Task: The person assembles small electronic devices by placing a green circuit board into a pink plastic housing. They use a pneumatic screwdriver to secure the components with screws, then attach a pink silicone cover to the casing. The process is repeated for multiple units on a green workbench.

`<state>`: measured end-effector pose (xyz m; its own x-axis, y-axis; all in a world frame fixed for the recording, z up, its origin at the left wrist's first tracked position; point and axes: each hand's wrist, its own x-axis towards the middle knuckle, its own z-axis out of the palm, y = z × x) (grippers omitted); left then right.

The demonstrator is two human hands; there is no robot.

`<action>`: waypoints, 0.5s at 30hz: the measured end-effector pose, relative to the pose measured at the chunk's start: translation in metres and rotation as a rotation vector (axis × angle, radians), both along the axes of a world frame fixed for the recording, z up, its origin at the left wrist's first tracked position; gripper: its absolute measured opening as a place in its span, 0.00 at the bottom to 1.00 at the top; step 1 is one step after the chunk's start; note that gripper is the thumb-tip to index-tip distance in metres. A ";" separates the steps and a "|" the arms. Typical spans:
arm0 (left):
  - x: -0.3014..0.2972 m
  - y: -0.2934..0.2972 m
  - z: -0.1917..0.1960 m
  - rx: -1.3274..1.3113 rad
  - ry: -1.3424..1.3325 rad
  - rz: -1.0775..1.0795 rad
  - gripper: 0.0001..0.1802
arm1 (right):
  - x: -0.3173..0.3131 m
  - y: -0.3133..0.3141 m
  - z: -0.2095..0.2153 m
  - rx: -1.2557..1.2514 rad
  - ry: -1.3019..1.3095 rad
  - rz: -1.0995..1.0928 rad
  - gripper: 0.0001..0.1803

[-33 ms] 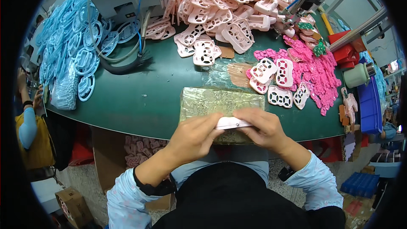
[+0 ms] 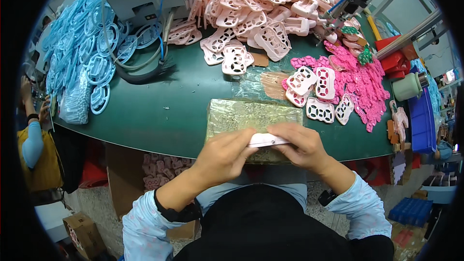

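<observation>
Between my two hands is a pale pink plastic piece (image 2: 263, 139), seen edge-on, with a small round dark spot on its near side. My left hand (image 2: 227, 153) grips its left end with fingers and thumb. Closed round the right end is my right hand (image 2: 300, 146). Both hands are over the near part of a block wrapped in shiny yellowish tape (image 2: 251, 116) at the table's front edge. The fingers hide most of the piece and its underside. Just beyond the block's right side lie pale pink controller-shaped frames (image 2: 319, 110) with cut-out holes.
A large heap of pale pink frames (image 2: 241, 17) covers the back of the green table (image 2: 159, 99). Bright pink small parts (image 2: 360, 87) are piled at right, light blue plastic parts (image 2: 79, 50) at left. A grey machine box (image 2: 140, 0) stands behind. Another person's arm (image 2: 32, 140) shows far left.
</observation>
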<state>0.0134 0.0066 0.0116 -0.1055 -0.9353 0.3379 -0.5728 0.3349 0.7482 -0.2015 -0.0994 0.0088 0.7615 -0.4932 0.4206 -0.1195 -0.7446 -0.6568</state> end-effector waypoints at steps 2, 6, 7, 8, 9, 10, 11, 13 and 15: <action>-0.003 0.000 -0.004 -0.070 0.047 0.000 0.19 | -0.001 -0.001 0.002 0.090 -0.007 0.010 0.20; -0.015 0.001 0.017 0.141 0.388 0.039 0.21 | -0.004 0.004 0.007 0.290 -0.053 0.019 0.20; -0.013 0.002 0.020 0.216 0.280 0.045 0.24 | -0.001 0.000 0.012 0.223 -0.066 0.044 0.20; -0.018 0.005 0.023 0.154 0.199 0.090 0.25 | 0.001 0.000 0.018 0.157 -0.080 0.068 0.21; -0.025 0.008 0.026 0.089 0.114 0.138 0.26 | 0.004 0.002 0.029 0.208 -0.101 0.032 0.16; -0.031 0.011 0.028 0.029 0.030 0.184 0.27 | 0.008 0.003 0.037 0.229 -0.143 0.028 0.14; -0.035 0.009 0.027 -0.012 -0.038 0.195 0.36 | 0.015 0.003 0.044 0.249 -0.186 0.024 0.12; -0.045 0.004 0.030 0.050 -0.012 0.219 0.41 | 0.031 0.014 0.050 0.317 -0.267 -0.085 0.13; -0.054 0.001 0.033 0.046 -0.023 0.239 0.47 | 0.039 0.020 0.047 0.375 -0.274 -0.156 0.14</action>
<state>-0.0408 0.0073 0.0450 0.1139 -0.9490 0.2940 -0.6485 0.1531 0.7456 -0.1624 -0.0793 0.0562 0.5526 -0.7486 0.3664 0.0038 -0.4374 -0.8993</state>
